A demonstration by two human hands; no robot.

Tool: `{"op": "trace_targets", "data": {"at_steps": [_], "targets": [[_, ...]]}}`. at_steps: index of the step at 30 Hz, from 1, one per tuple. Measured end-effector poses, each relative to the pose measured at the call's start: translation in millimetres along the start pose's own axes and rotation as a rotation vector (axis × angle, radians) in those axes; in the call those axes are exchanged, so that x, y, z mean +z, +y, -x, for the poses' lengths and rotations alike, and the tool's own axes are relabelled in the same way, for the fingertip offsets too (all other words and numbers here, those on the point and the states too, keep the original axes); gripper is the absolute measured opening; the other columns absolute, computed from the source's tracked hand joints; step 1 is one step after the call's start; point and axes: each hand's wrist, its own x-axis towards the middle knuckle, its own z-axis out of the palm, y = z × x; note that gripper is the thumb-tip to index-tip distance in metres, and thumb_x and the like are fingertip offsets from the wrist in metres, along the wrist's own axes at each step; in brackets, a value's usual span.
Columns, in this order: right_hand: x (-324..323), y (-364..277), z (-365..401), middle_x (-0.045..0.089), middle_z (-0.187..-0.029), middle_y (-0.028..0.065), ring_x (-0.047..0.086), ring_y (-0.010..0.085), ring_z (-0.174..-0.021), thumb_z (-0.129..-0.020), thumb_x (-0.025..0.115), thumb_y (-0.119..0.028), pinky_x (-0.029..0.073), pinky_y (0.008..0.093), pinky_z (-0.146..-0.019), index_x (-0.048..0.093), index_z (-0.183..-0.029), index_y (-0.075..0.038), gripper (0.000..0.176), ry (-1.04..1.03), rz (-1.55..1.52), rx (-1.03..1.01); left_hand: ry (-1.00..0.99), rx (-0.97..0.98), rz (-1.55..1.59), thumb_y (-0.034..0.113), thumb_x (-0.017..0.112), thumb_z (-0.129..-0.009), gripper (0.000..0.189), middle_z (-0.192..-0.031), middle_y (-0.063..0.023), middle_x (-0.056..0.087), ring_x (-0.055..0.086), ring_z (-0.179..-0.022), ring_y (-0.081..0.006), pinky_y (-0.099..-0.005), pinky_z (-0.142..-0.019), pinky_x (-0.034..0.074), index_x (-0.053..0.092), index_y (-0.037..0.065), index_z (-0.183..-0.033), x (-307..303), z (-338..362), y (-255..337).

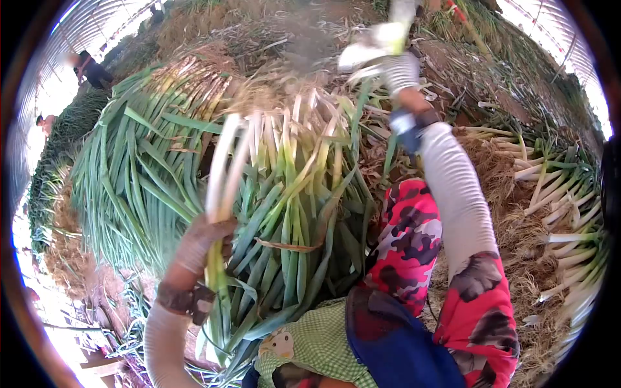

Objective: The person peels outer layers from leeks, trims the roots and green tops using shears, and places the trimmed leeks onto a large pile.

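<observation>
My left hand [212, 238], in a thin pale glove, is closed around a few green onions [223, 171]. Their white stems point up and their leaves hang below the hand. Behind them lies a large pile of green onions [297, 187], roots toward the top and leaves toward me. My right hand [390, 61], gloved in white, is stretched out at the top right, apart from the left. It is smeared by motion, with a blurred pale, whitish-green shape [401, 22] just above it. Whether its fingers grip that shape is unclear.
More onion leaves [129, 181] spread at the left. At the right, a row of onions [563, 226] lies with tangled roots toward me. Loose peelings cover the ground. Another person [94, 70] in dark clothes is at the far upper left. A red-and-yellow pole [469, 26] lies at the top.
</observation>
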Motion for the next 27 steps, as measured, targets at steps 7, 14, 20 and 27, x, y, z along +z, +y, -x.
{"op": "trace_targets", "data": {"at_steps": [7,14,20,27], "targets": [[30,-42,72,0.063,-0.072,0.0139,0.059,0.0248,-0.064,-0.078,0.058,-0.041,0.048,0.0388,-0.067,0.067,-0.086,-0.005,0.038,-1.438,0.817,0.195,0.045,0.118,0.001,0.022,0.069,-0.075,0.024,-0.064,-0.0033,0.055,0.053,-0.05,-0.0149,-0.0264,-0.047,0.047,0.056,0.003,-0.084,-24,-62,35],[-20,-36,-72,0.048,-0.12,0.023,0.06,0.032,-0.091,-0.077,0.066,-0.031,0.052,0.0422,-0.076,0.04,-0.124,-0.001,0.062,0.142,0.99,0.423,0.105,0.158,-0.417,0.025,0.075,-0.068,0.057,-0.075,-0.0133,0.063,0.06,-0.063,-0.0217,-0.0322,-0.071,0.051,0.051,-0.006,-0.11,50,-259,20],[32,-28,9,0.059,-0.099,0.0236,0.063,0.0352,-0.084,-0.084,0.052,-0.017,0.053,0.044,-0.071,0.05,-0.111,0.005,0.035,-0.257,1.183,0.243,0.156,-0.028,-1.093,0.037,0.081,-0.06,0.074,-0.11,-0.0191,0.061,0.061,-0.099,-0.0331,-0.0365,-0.084,0.051,0.053,-0.004,-0.114,111,-287,8],[132,49,134,0.064,-0.094,0.023,0.064,0.0343,-0.085,-0.078,0.054,-0.035,0.051,0.0389,-0.075,0.066,-0.091,0.002,0.041,-0.71,0.682,0.712,-0.111,-0.019,-0.626,0.029,0.082,-0.057,0.056,-0.091,-0.0203,0.064,0.062,-0.082,-0.0269,-0.0391,-0.072,0.05,0.063,-0.006,-0.096,59,-293,-17]]}}
